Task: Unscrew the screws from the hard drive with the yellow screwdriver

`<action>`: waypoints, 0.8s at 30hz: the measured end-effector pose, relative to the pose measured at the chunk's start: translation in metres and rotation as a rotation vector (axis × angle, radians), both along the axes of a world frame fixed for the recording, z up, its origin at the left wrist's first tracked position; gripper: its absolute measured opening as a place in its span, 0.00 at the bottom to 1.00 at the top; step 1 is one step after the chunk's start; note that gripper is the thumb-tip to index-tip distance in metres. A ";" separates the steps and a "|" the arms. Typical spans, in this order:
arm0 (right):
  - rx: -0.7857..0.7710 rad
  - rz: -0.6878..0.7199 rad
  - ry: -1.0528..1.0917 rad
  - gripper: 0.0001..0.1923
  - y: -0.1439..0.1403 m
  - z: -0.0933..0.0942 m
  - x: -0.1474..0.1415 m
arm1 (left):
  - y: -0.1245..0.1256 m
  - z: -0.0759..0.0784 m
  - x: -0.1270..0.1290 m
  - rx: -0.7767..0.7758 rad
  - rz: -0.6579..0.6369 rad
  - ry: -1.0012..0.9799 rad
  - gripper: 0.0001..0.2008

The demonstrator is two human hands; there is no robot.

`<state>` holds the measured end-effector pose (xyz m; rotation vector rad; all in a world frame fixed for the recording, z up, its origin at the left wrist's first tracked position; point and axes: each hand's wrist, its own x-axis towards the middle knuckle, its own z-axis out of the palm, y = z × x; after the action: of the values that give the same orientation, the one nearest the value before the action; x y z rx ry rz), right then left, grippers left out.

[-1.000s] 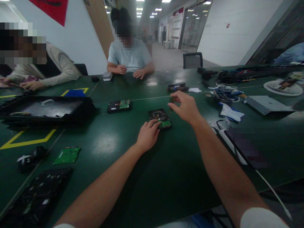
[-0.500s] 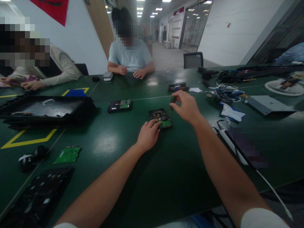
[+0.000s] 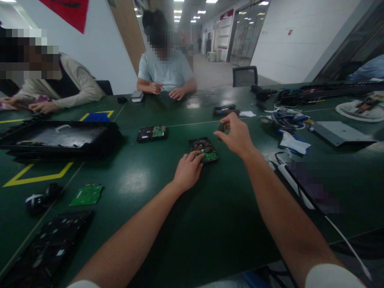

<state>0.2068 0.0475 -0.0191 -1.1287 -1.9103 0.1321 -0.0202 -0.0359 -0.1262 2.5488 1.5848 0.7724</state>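
The hard drive (image 3: 198, 144) lies between the surface's (image 3: 228, 224) near and far edges. The left hand (image 3: 189, 170) touches it; whether it grips cannot be determined. The right hand (image 3: 237, 134) grips a small tool (image 3: 222, 126).

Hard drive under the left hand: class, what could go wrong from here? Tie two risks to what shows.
The hard drive lies flat on the table, with the left hand on it; uneven pressure might make it slide.
The right hand pinches a small green object near the drive; if it slips, it might strike the exposed green board.
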 end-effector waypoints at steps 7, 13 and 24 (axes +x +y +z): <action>0.030 0.080 -0.062 0.18 -0.001 0.002 0.001 | -0.001 0.001 0.001 0.008 0.001 0.000 0.21; -0.014 0.037 0.018 0.18 -0.002 0.003 0.000 | -0.002 0.002 0.001 0.006 0.002 0.003 0.21; -0.019 0.021 -0.017 0.18 -0.005 0.006 -0.001 | -0.001 0.001 0.000 0.005 0.000 -0.006 0.21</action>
<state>0.2056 0.0428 -0.0134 -1.1259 -1.9405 0.1535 -0.0199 -0.0367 -0.1257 2.5477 1.5830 0.7839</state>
